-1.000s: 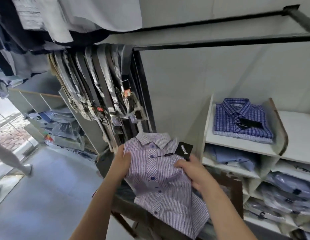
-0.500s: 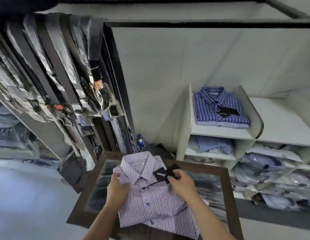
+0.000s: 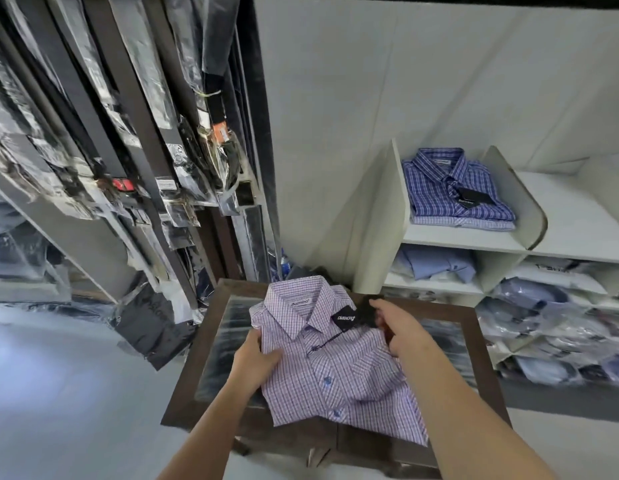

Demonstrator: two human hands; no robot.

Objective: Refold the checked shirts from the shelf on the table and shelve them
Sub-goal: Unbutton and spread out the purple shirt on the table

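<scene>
- The purple checked shirt [image 3: 339,372] lies on the table [image 3: 474,327], front side up. Its collar points to the far edge of the table and its lower part hangs a little over the near edge.
- The left hand [image 3: 256,358] grips the shirt's left side, with the thumb on top.
- The right hand [image 3: 394,327] is curled on the right shoulder of the shirt, just beside the black tag [image 3: 346,318]. The two hands are apart.
- I judge the folding is nearly done, because the shape is already compact. The right side is still wrinkled.
- What is left is to carry this shirt to the shelf [image 3: 474,239] beyond the table's far right corner, where a blue checked shirt [image 3: 453,188] already lies folded.
</scene>
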